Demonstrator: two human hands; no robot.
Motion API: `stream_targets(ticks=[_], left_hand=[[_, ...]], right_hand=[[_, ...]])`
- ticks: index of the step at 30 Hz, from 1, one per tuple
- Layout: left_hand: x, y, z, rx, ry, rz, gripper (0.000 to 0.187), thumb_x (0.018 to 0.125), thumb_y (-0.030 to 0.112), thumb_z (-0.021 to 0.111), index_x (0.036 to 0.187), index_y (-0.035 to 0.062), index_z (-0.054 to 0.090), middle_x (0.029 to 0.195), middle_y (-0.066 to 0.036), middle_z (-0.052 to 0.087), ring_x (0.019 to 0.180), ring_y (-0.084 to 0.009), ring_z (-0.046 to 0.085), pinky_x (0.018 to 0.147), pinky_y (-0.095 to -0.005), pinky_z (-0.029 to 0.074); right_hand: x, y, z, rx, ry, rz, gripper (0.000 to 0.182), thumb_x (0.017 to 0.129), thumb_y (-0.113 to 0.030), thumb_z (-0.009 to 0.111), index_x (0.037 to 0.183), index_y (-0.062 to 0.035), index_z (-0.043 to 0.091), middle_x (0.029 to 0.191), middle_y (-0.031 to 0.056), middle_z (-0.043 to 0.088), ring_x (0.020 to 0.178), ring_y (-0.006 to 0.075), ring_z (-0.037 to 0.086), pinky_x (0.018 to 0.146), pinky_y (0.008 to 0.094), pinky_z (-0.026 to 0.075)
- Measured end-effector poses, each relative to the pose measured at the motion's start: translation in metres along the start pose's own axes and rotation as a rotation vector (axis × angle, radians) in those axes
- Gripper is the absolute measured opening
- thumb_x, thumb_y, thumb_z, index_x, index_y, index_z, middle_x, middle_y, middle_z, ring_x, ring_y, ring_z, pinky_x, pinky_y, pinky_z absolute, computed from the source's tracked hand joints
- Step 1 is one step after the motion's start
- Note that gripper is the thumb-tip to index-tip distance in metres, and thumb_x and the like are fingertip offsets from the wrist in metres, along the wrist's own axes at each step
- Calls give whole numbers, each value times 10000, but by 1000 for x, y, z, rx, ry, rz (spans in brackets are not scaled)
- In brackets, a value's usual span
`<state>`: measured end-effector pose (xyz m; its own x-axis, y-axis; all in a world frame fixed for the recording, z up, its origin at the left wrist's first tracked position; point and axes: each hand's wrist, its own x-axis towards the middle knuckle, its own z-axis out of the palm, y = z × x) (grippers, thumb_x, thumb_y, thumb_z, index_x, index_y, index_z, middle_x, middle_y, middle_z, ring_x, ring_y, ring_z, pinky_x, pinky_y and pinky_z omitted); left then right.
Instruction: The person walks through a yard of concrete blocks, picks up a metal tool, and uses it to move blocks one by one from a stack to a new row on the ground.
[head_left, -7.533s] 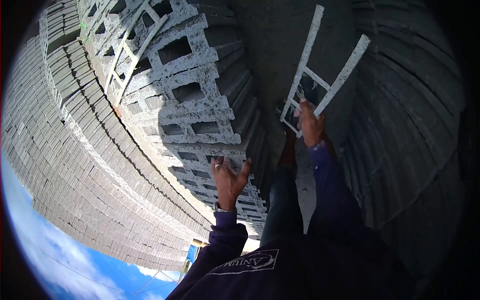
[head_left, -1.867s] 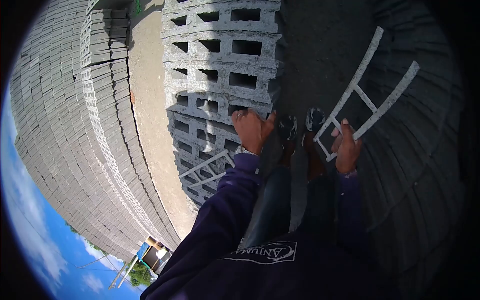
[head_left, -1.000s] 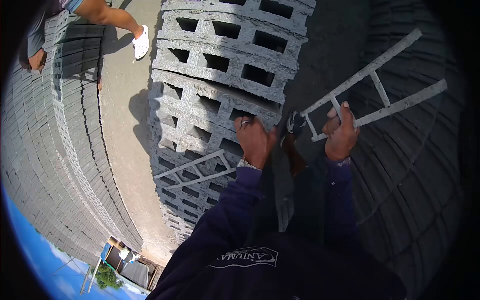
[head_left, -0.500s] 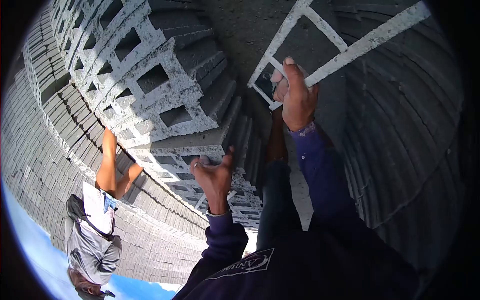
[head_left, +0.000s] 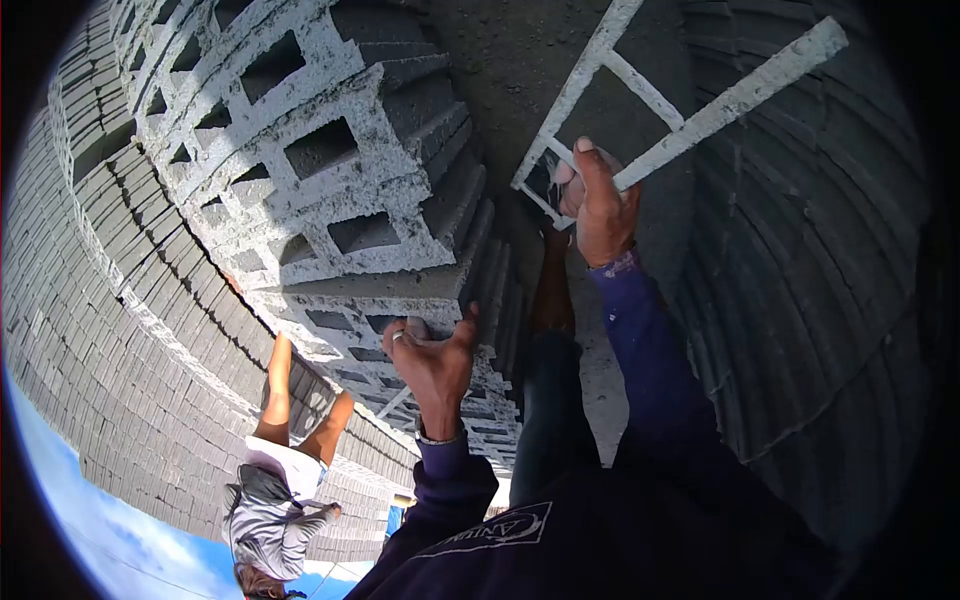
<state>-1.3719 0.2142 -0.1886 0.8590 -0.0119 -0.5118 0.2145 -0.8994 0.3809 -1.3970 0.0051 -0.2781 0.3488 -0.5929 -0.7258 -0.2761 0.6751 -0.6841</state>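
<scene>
My left hand (head_left: 435, 372) is closed on a grey hollow concrete block (head_left: 380, 285) in the stack, its fingers curled into a hole in the block's face and its thumb raised at the corner. A ring shows on one finger. My right hand (head_left: 607, 210) is wrapped around a side rail of a rough, whitish ladder (head_left: 735, 105) that slants up to the right. Its thumb points up, and its fingertips are partly hidden behind the rail. Below the hand, rungs join this rail to the other one.
Stacked hollow blocks (head_left: 320, 150) rise on the left, with a further block wall (head_left: 100, 290) beyond. Another dark stack (head_left: 800, 260) stands on the right. Between them runs a narrow strip of ground (head_left: 490, 50), where my leg (head_left: 550, 410) shows. Another person (head_left: 270, 510) is at lower left.
The ladder has tilted slightly, and its lower end sits a little further right in view. The other person has moved right in view. Both hands keep their holds.
</scene>
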Motion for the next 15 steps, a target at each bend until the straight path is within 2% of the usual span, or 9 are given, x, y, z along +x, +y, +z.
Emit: stream_targets(ticks=[2,5,7,8,9,11,12,13,15], left_hand=[[-1,-8,3,-232,61,30,303,744,124,813,818,-47,574,743,-81,632,618,-123,528,566,-269,410],[-2,-1,-6,-47,15,-67,298,743,114,811,847,-55,589,790,-100,656,657,-133,568,601,-267,440],[-1,10,-12,-171,-48,-140,409,729,84,814,952,-89,518,933,-156,626,780,-173,581,685,-280,468],[0,15,-15,-290,-111,-226,535,715,55,817,1057,-124,447,1076,-212,596,904,-213,595,770,-293,495],[-1,19,-17,-278,-109,-237,535,715,55,817,1057,-124,447,1076,-212,596,904,-213,595,770,-293,495],[3,29,-21,-134,-152,-233,439,725,18,799,986,-126,478,1021,-194,621,907,-198,596,748,-290,498],[3,23,-8,-287,-44,-95,377,746,229,824,771,-61,585,818,-146,648,670,-184,567,629,-302,451],[5,21,2,-298,-30,-88,377,746,229,824,771,-61,585,818,-146,648,670,-184,567,629,-302,451],[8,29,10,486,84,144,506,751,359,809,710,-81,561,843,-223,636,731,-271,593,689,-378,478]], right_hand=[[2,1,6,38,-41,-1,442,935,-397,554,677,-38,562,488,-53,332,431,70,338,454,262,289],[11,68,23,-141,-73,-31,466,920,-443,574,667,-52,583,506,-37,389,458,89,387,464,279,302],[16,91,24,-214,-55,71,460,911,-402,562,706,3,636,594,82,579,605,222,557,629,397,436],[16,89,22,-180,-37,49,464,912,-396,564,678,-1,625,610,87,590,623,221,565,641,390,434],[17,87,17,-139,-22,3,452,909,-408,602,642,-44,604,525,-29,449,463,89,415,463,280,298],[18,76,0,-132,-10,-67,435,914,-387,596,644,-46,591,509,-39,416,453,83,401,462,277,297],[17,61,-8,-116,-8,25,420,920,-366,586,654,-42,576,498,-49,378,443,76,376,459,273,295],[19,50,-16,-98,12,-4,411,921,-356,586,661,-38,566,497,-54,360,436,75,360,451,272,293],[16,17,-35,-96,25,121,449,902,-429,580,682,-37,585,542,-46,403,505,78,405,488,278,297]])
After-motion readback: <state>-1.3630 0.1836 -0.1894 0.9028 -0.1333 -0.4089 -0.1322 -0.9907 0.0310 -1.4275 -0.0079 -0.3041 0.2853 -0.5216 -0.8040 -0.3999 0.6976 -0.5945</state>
